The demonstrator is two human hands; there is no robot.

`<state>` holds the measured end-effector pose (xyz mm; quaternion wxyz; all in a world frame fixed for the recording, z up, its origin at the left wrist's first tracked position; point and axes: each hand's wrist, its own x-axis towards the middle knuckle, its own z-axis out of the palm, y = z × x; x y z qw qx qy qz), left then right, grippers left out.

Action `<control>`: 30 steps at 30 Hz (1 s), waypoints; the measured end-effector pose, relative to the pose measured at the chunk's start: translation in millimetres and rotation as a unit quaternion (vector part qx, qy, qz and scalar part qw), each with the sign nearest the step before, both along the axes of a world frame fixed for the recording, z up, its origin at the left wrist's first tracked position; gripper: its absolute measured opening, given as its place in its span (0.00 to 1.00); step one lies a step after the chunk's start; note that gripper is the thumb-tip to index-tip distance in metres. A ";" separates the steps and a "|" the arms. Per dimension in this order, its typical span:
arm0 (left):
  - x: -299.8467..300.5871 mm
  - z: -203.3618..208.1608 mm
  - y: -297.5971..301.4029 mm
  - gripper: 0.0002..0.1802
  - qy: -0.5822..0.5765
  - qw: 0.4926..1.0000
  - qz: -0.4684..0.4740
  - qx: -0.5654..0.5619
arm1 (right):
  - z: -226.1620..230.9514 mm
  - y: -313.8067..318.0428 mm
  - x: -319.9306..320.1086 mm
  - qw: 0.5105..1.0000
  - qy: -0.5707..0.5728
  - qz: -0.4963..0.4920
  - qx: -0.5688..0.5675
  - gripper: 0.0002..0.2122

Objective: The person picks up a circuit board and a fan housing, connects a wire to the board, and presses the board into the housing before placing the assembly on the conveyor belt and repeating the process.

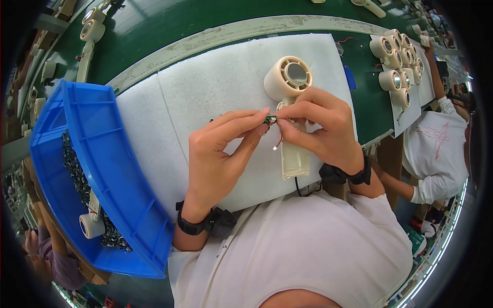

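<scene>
Between thumb and fingers, my left hand [223,149] pinches a small green circuit board [270,119] above the white foam sheet [215,72]. My right hand [323,120] is closed at the board's right end, its fingertips pinched on something too small to make out, probably a wire end or plug. Just below them hangs a thin red wire with a white plug [276,148]. Under my right hand lies a cream handheld fan, its round head [288,78] pointing away from me and its open handle [295,160] toward me. My fingers hide the fan's neck.
At the left stands a blue bin [110,138] holding many small circuit boards [77,169] and one fan [91,226]. Several cream fan heads [398,61] are grouped at the far right. A green conveyor belt [179,20] runs behind the foam. Co-workers sit on both sides.
</scene>
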<state>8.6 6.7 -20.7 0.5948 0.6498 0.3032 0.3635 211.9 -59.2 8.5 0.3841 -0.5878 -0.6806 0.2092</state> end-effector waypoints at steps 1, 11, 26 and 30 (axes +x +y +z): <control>0.5 0.6 -1.9 0.16 0.001 1.000 0.002 0.012 | -1.2 -0.6 -0.3 1.000 -0.014 -0.007 0.023 0.05; 19.9 5.6 -14.1 0.22 0.049 0.961 0.112 0.250 | 11.1 -12.3 -29.0 0.967 0.166 -0.170 -0.096 0.05; 14.9 -0.6 -4.7 0.19 0.053 0.960 0.132 0.242 | 9.9 0.3 -30.3 0.977 0.161 -0.130 -0.057 0.10; 9.7 2.0 -3.6 0.17 -0.021 0.994 0.092 0.055 | 22.3 -7.6 -22.2 0.995 0.034 -0.089 -0.022 0.13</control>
